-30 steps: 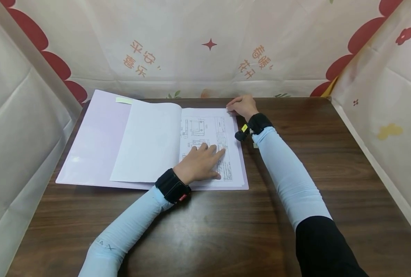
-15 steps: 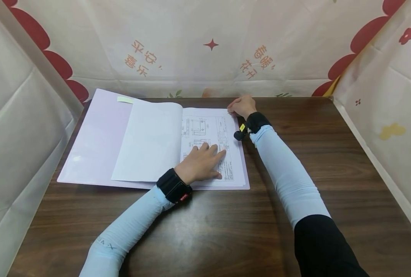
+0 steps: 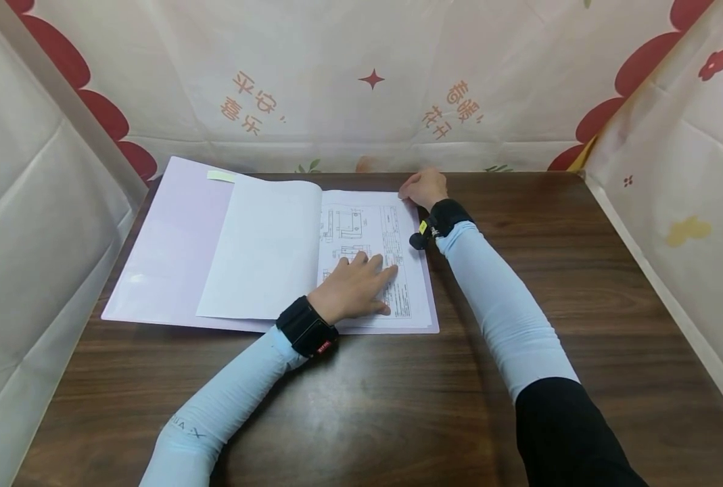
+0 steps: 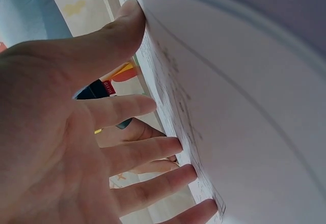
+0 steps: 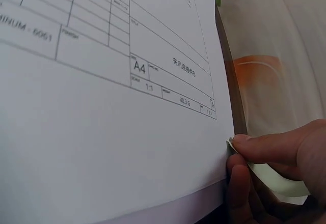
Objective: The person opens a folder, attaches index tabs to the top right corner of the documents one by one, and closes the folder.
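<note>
A lavender folder [image 3: 160, 257] lies open on the table, with a blank white page [image 3: 264, 243] turned to its left side. On the right lies a page with technical drawings [image 3: 364, 199]. My left hand [image 3: 352, 287] rests on this page, fingers spread, fingertips against the paper in the left wrist view. At the page's far right corner, my right hand [image 3: 425, 188] pinches a pale green sticky tab [image 5: 277, 180] between thumb and fingers. One end of the tab is right at the page corner; the rest curls under the thumb.
Another pale green sticky tab [image 3: 220, 176] sticks out at the top of the turned page. The dark wooden table [image 3: 385, 412] extends around the folder. A printed cloth curtain [image 3: 337, 40] hangs behind and along both sides.
My right wrist has shifted slightly left while the fingers stay at the page corner. A small pale patch seen below that wrist earlier is now out of sight. My left hand stays put.
</note>
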### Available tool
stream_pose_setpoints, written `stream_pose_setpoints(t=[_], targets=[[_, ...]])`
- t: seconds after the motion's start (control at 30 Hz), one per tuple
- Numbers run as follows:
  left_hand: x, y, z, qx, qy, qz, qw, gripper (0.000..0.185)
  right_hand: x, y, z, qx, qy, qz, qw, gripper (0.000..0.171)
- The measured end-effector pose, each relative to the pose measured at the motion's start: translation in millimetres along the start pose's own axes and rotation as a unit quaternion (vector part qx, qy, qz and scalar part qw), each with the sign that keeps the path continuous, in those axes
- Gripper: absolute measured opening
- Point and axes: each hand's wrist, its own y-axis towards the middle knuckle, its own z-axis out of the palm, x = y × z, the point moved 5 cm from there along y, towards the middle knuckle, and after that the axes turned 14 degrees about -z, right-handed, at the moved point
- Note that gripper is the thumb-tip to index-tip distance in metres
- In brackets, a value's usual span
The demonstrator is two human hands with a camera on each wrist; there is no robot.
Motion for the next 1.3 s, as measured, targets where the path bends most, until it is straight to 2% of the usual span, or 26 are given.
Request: stream_pose_setpoints(t=[0.3, 0.63, 0.97, 1.1, 1.23, 1.3], targets=[[0.5, -0.1, 0.5, -0.005, 0.006, 0.002, 1.0, 0.079, 1.7, -0.2, 1.9, 0.0, 0.017, -0.008, 1.0, 0.018], [-1.6, -0.3, 0.7, -0.005, 0.008, 0.004, 0.9999, 0.079, 2.2, -1.9, 1.8, -0.014, -0.01, -0.004, 1.0, 0.019], [-1.1, -0.6, 2.0, -0.012, 0.011, 0.008, 0.9998, 0.077, 0.9, 0.8, 2.4, -0.009, -0.026, -0.007, 1.0, 0.019], [-0.9, 0.3, 1.6, -0.009, 0.012, 0.01, 0.9998, 0.077, -0.3, 4.2, 1.6, -0.004, -0.08, -0.015, 0.997, 0.021], [-0.4, 2.5, 1.4, -0.007, 0.015, 0.007, 0.9998, 0.077, 2.6, 5.3, -0.3, -0.005, -0.161, -0.032, 0.986, 0.025], [-0.4, 3.4, 2.4, -0.005, 0.016, 0.006, 0.9998, 0.077, 3.4, 4.3, -0.8, -0.004, -0.185, -0.029, 0.982, 0.029]])
